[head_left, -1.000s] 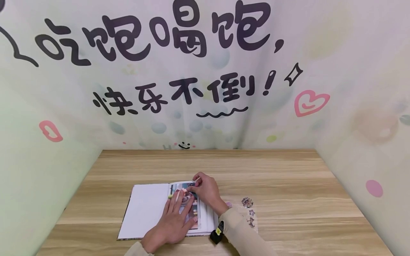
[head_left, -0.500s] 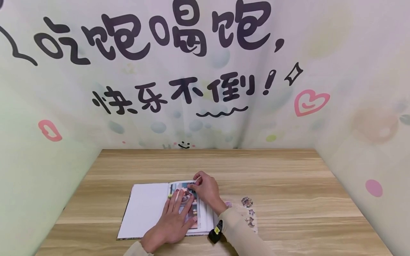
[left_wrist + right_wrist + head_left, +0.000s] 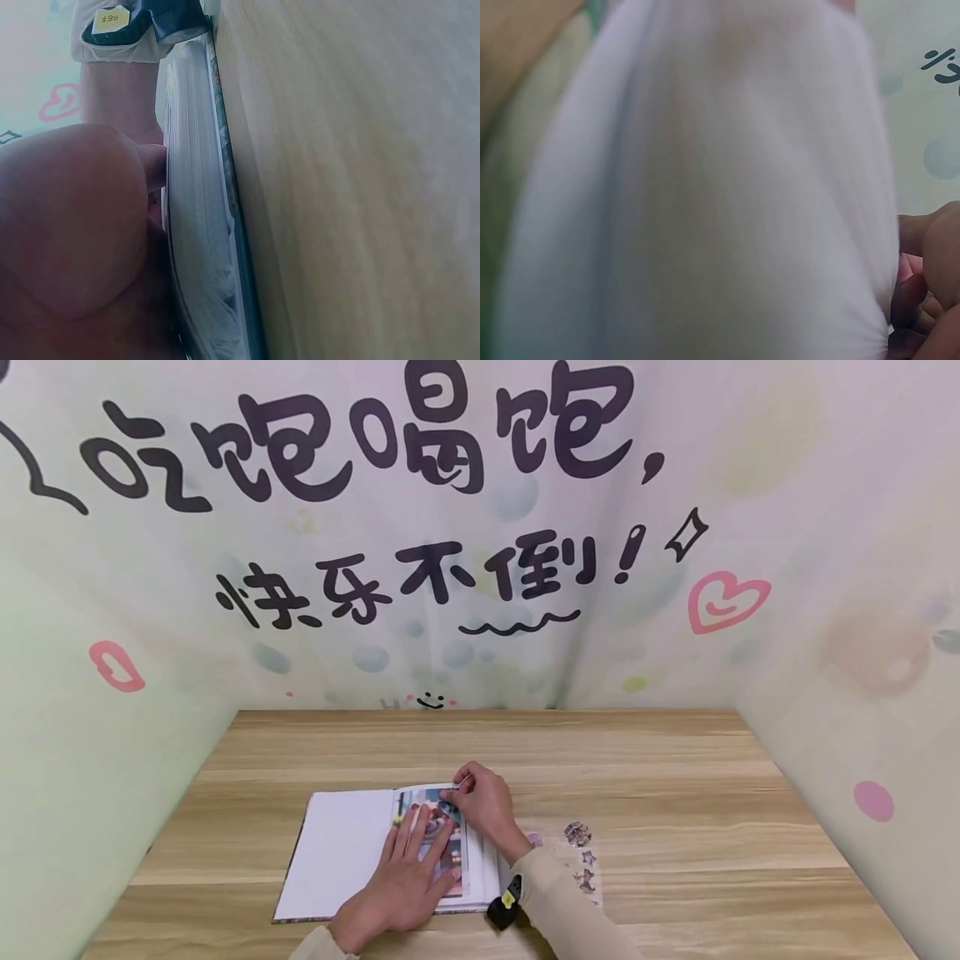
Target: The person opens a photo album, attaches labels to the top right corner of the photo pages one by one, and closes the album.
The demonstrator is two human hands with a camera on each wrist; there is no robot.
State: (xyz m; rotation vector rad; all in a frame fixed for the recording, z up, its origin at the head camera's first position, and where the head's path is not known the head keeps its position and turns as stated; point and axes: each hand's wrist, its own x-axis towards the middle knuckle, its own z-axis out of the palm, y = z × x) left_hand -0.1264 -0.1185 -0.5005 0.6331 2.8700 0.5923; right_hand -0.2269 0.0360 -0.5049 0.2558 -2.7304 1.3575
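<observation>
A photo album (image 3: 337,852) lies spread on the table, its left side plain white. On its right page is a colourful photo (image 3: 454,852). My left hand (image 3: 405,877) rests flat over this photo with fingers spread. My right hand (image 3: 486,806) is at the page's upper right corner, fingers bent, and pinches the page edge between thumb and forefinger. Seen side-on in the left wrist view, the thick stack of album pages (image 3: 196,172) sits beside my left hand (image 3: 75,225). A blurred pale surface fills most of the right wrist view; my right hand's fingers (image 3: 930,277) show at its edge.
A clear sheet with shiny round and star-shaped stickers (image 3: 587,860) lies right of the album, partly under the right sleeve (image 3: 562,902). A black device (image 3: 504,903) sits on the right wrist. Printed fabric walls (image 3: 480,677) enclose the wooden table (image 3: 675,777).
</observation>
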